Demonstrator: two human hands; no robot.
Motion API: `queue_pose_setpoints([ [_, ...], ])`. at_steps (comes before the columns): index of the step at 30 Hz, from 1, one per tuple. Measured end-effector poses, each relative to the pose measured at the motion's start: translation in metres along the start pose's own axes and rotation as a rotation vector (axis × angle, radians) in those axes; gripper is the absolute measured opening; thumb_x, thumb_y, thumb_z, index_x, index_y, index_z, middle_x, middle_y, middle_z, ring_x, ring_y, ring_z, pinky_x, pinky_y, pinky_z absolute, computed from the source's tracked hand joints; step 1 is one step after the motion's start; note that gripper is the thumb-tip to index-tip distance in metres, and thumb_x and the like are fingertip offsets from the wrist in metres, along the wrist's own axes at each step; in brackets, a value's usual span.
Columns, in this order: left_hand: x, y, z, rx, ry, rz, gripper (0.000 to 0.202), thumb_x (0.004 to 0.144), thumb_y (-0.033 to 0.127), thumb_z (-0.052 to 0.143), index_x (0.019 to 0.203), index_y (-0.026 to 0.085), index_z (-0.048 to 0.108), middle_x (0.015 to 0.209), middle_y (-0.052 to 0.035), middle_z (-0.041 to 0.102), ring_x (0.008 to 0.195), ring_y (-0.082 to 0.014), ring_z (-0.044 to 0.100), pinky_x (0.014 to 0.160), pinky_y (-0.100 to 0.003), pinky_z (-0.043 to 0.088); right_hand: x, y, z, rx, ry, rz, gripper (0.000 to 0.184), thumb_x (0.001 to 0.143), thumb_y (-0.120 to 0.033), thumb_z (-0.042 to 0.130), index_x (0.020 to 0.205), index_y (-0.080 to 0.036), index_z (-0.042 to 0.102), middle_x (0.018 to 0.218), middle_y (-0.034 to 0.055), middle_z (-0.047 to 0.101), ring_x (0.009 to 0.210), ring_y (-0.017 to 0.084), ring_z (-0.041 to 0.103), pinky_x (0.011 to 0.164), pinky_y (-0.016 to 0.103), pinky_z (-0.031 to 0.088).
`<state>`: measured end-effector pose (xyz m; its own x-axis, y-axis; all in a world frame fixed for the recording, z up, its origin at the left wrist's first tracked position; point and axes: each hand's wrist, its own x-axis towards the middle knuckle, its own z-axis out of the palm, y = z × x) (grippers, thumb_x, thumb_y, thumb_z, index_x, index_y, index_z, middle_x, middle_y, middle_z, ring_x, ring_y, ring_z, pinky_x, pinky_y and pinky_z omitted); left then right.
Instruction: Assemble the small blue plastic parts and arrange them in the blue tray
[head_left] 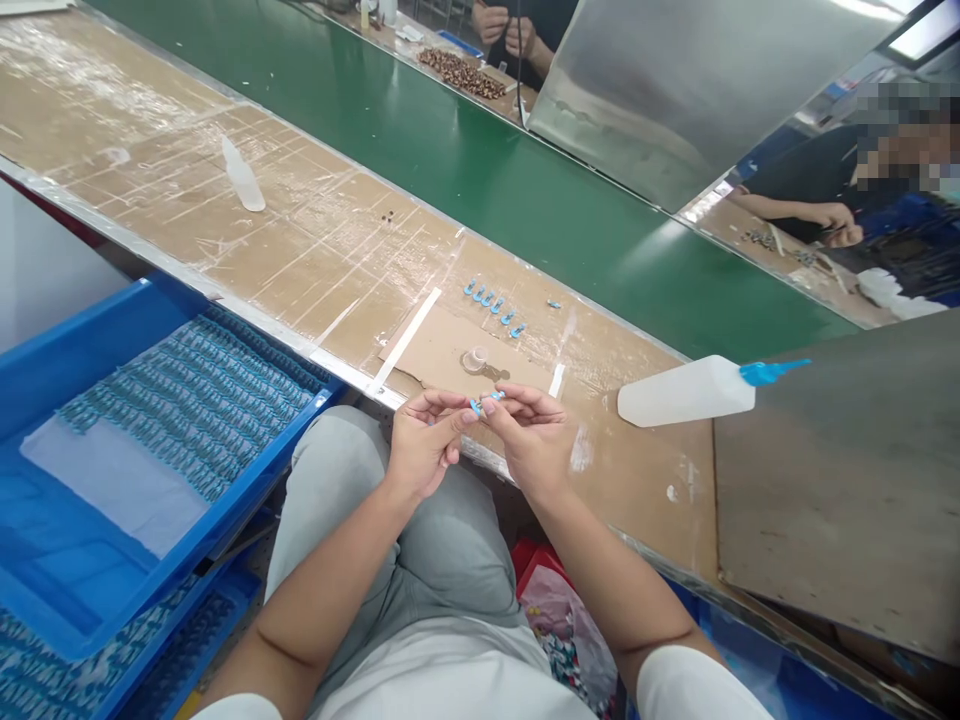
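Observation:
My left hand (424,440) and my right hand (529,432) meet at the near edge of the bench, fingers pinched together. Between the fingertips sit small blue parts (486,400); each hand grips one end. Just beyond them a small clear round cap (475,359) rests on a cardboard sheet (442,345). Farther back lies a row of several blue parts (495,303), with one single blue piece (553,303) to its right.
A white squeeze bottle with a blue nozzle (694,390) lies on its side at the right. A blue bin (112,470) of many blue parts stands at my left. A green conveyor belt (480,170) runs behind the bench; other people's hands work across it. A grey board (840,480) covers the right.

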<state>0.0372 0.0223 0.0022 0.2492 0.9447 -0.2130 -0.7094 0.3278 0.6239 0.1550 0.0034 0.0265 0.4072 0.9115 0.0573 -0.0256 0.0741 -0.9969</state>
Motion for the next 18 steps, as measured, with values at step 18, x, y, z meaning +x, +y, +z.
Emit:
queue_pose_setpoints([
  [18,-0.003,-0.002,0.009,0.208,0.2,0.11,0.073,0.066,0.034,0.081,0.132,0.02,0.054,0.088,-0.0035,0.076,0.029,-0.0035,0.047,0.027,-0.017,0.036,0.004,0.025,0.009,-0.3,0.159,-0.344,0.023,0.068,-0.027,0.08,0.088,-0.021,0.072,0.074,0.0008,0.074,0.066,0.018,0.072,0.068,0.032,0.061],
])
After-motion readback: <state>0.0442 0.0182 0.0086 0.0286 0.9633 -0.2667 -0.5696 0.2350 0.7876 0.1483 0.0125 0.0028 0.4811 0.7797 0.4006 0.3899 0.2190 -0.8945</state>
